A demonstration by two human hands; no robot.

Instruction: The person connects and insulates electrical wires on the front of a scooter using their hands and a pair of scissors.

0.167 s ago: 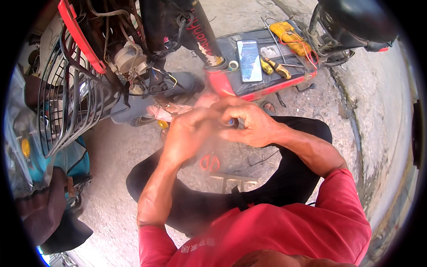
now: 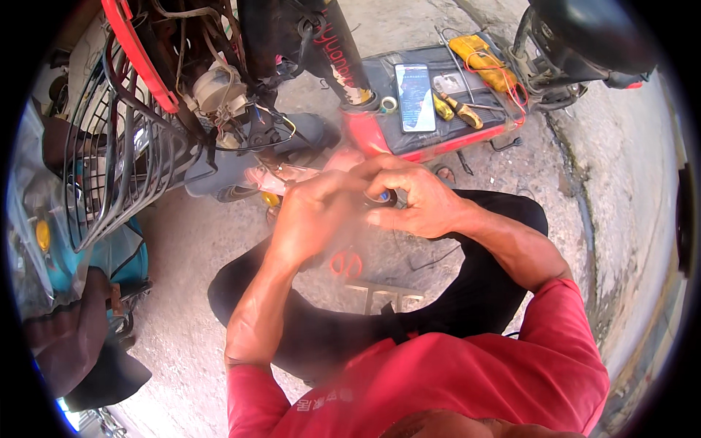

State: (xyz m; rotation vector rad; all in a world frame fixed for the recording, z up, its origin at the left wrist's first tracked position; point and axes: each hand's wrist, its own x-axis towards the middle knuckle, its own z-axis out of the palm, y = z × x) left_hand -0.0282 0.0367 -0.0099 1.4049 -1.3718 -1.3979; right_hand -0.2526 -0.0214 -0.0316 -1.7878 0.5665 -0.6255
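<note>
Seated worker at a partly stripped scooter, seen from beside the person's shoulder. The left hand (image 2: 314,204) and the right hand (image 2: 420,203) meet before the knees, above the concrete ground (image 2: 179,292). The right hand is half curled, thumb and forefinger bent around a small dark roll (image 2: 392,198) with blue at its centre; the roll sits at the gap between the two hands. The left hand is partly folded, its fingertips close against those of the right; I cannot tell from here whether it grips anything. Below the hands, on the ground, lie red-handled scissors (image 2: 335,264) and, nearer the lap, a pale metal frame (image 2: 383,290). Beyond, the red-edged footboard (image 2: 453,147) bears a phone (image 2: 415,98) with its screen lit, a tape roll (image 2: 382,106) just to its left, and a yellow-handled screwdriver (image 2: 467,115) to its right. Farther right, near the black seat (image 2: 591,36), rests a yellow meter (image 2: 483,64) with a red lead (image 2: 523,102). At left stand a wire basket (image 2: 109,219) and, beside it, exposed wires (image 2: 285,123).
</note>
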